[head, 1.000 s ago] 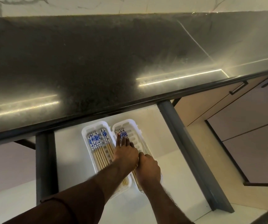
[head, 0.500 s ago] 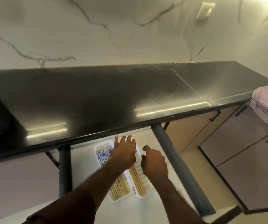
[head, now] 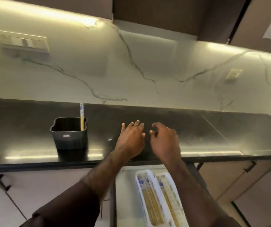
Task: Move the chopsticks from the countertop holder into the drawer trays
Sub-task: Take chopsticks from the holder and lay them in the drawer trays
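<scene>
A dark square holder (head: 69,133) stands on the black countertop (head: 205,131), left of my hands. A blue-and-white topped pair of chopsticks (head: 82,116) leans in its right corner. Below the counter edge the open drawer (head: 126,202) holds two white trays side by side: the left tray (head: 139,182) carries several chopsticks, the right tray (head: 172,184) only a few. My left hand (head: 130,139) hovers over the counter with fingers spread and nothing in it. My right hand (head: 165,139) is beside it, fingers loosely curled and empty.
A marble backsplash with a switch plate (head: 24,42) and a socket (head: 234,74) rises behind the counter. Upper cabinets (head: 164,12) hang overhead. Closed cabinet doors with dark handles (head: 250,166) flank the drawer on the right.
Both hands have come up out of the drawer trays and now hover over the countertop. The view has tilted upward, bringing the holder into sight.
</scene>
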{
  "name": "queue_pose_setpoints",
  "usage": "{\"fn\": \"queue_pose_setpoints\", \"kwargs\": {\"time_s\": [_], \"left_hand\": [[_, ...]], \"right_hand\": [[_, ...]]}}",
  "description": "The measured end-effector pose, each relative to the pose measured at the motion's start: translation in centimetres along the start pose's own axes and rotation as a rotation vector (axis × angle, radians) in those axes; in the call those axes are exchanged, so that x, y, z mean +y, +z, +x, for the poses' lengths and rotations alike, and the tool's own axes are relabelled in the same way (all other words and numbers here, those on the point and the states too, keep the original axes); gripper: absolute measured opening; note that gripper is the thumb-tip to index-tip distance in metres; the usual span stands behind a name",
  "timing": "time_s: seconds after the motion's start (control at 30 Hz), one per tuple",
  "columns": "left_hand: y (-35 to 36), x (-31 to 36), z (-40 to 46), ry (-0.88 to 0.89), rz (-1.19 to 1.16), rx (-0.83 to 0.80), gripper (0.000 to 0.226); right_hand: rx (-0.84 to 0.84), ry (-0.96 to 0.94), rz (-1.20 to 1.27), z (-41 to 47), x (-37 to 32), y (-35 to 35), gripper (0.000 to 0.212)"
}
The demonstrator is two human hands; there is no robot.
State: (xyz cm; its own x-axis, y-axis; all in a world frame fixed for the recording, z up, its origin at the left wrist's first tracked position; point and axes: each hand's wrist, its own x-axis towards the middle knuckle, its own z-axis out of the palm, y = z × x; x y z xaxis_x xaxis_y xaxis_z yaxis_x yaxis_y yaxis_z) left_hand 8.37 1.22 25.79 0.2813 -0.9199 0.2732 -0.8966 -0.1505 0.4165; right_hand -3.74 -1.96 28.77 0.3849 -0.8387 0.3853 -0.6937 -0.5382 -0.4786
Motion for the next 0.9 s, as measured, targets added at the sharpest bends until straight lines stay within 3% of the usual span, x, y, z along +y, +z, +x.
{"fn": "queue_pose_setpoints", "kwargs": {"time_s": [0.2,0.47,0.67,0.9], "left_hand": [[-5.3,-11.6,1.1,-0.114,-0.076,0.084,0.050],[-9.0,-28.3,6.4,-0.291,-0.168,0.133,0.045],[-8.0,-34.1,10.6,-0.362,-0.328,0.163,0.057],[-5.4,-36.3,13.2,-0.442,-0.774,0.086,0.066]], "right_hand": [[-0.046,-0.111,0.086,3.9,-10.0,7.7,0.034],[-0.210,-0.070,0.128,10.1,-19.5,21.9,0.028],[-0.278,0.032,0.115,12.1,-21.0,28.1,0.019],[-0.314,0.142,0.093,12.7,-20.5,30.9,0.012]]}}
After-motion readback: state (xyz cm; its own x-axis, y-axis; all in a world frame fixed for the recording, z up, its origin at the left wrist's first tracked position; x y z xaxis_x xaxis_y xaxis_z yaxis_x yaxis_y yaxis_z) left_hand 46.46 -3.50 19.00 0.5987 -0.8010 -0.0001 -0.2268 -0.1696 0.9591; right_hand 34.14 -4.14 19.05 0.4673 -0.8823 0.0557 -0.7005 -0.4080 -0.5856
